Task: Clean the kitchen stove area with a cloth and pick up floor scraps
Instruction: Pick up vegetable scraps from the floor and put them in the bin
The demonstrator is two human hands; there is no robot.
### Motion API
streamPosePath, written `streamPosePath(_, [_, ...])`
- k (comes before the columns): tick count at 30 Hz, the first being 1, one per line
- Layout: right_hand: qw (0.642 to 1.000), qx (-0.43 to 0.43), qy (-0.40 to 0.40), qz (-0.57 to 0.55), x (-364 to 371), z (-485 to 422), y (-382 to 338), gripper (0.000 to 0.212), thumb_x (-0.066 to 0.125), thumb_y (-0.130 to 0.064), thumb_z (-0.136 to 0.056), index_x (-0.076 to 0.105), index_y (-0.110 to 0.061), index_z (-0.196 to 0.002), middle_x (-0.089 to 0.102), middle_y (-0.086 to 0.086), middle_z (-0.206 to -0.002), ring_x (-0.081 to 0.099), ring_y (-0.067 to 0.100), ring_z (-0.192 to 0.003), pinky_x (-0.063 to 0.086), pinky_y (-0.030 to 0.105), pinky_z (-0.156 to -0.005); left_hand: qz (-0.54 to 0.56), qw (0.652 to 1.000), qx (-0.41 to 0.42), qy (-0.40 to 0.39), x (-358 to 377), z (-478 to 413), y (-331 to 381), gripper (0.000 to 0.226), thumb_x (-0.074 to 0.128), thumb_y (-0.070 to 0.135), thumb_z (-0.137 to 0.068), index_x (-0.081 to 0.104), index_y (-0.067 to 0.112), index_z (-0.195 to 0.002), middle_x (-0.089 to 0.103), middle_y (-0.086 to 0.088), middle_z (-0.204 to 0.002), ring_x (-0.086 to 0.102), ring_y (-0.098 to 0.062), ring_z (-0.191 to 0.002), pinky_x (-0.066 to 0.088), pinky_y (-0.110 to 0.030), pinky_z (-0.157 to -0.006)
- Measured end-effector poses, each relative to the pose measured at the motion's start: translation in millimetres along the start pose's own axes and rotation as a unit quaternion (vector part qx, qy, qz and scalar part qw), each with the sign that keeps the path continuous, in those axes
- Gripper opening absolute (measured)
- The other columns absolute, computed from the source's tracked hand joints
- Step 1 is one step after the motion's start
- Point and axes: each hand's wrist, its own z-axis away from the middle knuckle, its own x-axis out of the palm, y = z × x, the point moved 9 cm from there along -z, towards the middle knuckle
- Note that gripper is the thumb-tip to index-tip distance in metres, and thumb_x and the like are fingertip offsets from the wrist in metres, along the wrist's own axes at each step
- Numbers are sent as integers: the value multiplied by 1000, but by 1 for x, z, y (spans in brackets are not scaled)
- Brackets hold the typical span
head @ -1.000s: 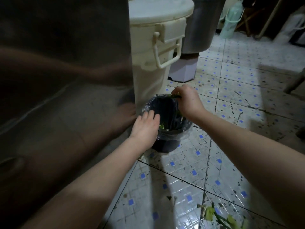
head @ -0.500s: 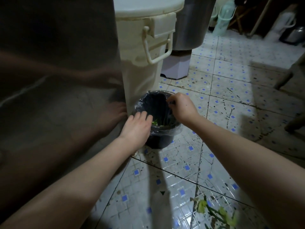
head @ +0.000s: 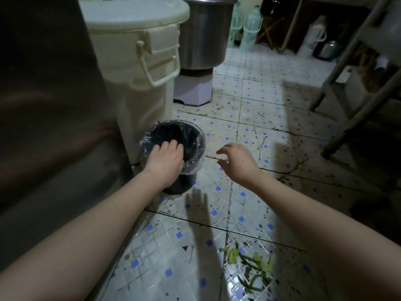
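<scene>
Scraps (head: 249,263) of green stalk and leaf lay on the tiled floor (head: 260,105), close in front of the person and well apart from both hands. The left hand (head: 165,161) held the near rim of the small black bin (head: 196,137), fingers curled over its clear liner. The right hand (head: 238,161) hovered just beside the bin, off the floor, its fingers loosely bent and holding nothing. Behind the bin stood a big white lidded drum (head: 134,83), with a steel pot (head: 201,40) beyond it.
</scene>
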Motion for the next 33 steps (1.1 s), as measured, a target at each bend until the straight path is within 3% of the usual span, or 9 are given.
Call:
streamPosePath(12, [996, 83, 0, -30, 13, 70, 75, 33, 57, -25, -92, 58, -21, -125, 56, 2, -130, 47, 23, -122, 37, 40, -104, 29, 995, 92, 17, 5, -1, 86, 39, 37, 31, -98, 40, 12, -132, 48, -7, -129, 48, -25, -114, 39, -37, -90])
streamPosePath(23, [984, 163, -50, -51, 72, 161, 124, 36, 57, -22, -92, 55, -22, -128, 53, -1, -133, 45, 19, -124, 37, 36, -103, 54, 981, 176, -63, 83, 49, 148, 38, 43, 31, -95, 45, 13, -129, 52, -7, -125, 51, -27, -113, 41, -38, -91])
streamPosePath(29, [973, 195, -82, -92, 115, 200, 132, 37, 56, -21, -92, 54, -21, -129, 53, 0, -134, 45, 20, -123, 35, 34, -103, 32, 969, 225, -97, 123, 82, 166, 33, 71, 27, -75, 64, 13, -103, 67, -6, -96, 64, -24, -81, 51, -33, -67])
streamPosePath(33, [967, 209, -82, -121, 138, 219, 131, 32, 48, -16, -96, 57, -18, -126, 54, 3, -131, 47, 22, -119, 37, 33, -99, 41, 965, 229, -117, 145, 95, 175, 32, 54, 27, -89, 56, 13, -118, 61, -6, -112, 61, -26, -96, 47, -35, -78])
